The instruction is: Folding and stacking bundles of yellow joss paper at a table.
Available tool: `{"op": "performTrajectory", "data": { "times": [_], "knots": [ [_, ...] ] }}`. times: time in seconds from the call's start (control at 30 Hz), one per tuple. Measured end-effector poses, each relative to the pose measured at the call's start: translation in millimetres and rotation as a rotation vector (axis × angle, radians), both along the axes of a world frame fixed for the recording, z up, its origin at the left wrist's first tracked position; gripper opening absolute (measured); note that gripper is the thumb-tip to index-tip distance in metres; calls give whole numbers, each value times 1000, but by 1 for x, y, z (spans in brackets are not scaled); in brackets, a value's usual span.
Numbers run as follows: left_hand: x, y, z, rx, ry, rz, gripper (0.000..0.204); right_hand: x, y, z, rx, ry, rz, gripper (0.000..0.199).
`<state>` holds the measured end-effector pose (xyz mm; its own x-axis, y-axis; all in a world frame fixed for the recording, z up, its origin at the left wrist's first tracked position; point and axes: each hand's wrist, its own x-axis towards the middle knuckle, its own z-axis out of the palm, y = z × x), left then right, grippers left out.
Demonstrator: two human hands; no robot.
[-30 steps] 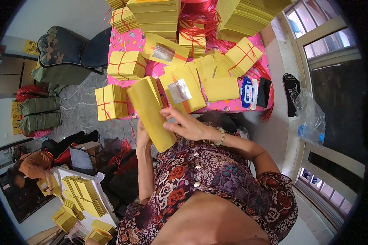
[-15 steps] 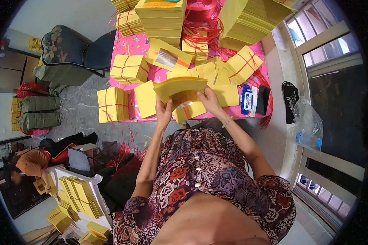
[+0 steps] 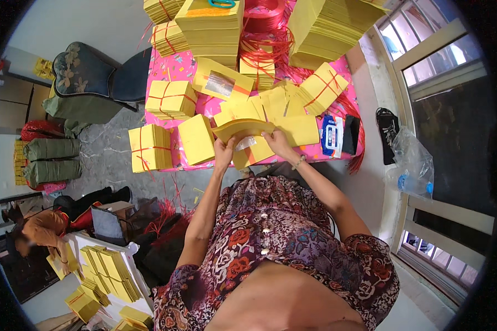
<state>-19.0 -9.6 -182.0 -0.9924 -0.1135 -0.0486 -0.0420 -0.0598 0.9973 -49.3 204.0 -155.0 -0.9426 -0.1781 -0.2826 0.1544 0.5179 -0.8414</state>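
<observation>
I have the sheaf of yellow paper [image 3: 242, 130] just above the middle of the frame, bowed into an arch at the near edge of the pink table [image 3: 174, 66]. My left hand [image 3: 224, 150] pinches its left end, thumb on top and fingers under; my right hand [image 3: 278, 144] is closed on the right end the same way. To do this well, I judge the two grips should stay level and equally firm so the sheets flex without fanning out or slipping, and the edges should be squared before the sheaf is laid flat. Under it lie loose yellow sheets [image 3: 292, 128]; left of it sits a flat yellow pack [image 3: 196, 139]. Bundles tied with red string [image 3: 149, 147] overhang the table's left edge, and tall stacks [image 3: 211, 27] fill the top of the frame.
</observation>
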Motion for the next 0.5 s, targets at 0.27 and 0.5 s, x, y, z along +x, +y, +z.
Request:
{"op": "performTrajectory", "data": {
  "times": [0.27, 0.5],
  "knots": [
    [-8, 3, 28, -34, -31, 92, 11, -5, -6, 30, 52, 119, -41, 40],
    [-7, -2, 65, 47, -213, -16, 25, 6, 7, 42, -194, 199, 9, 42]
  ]
}}
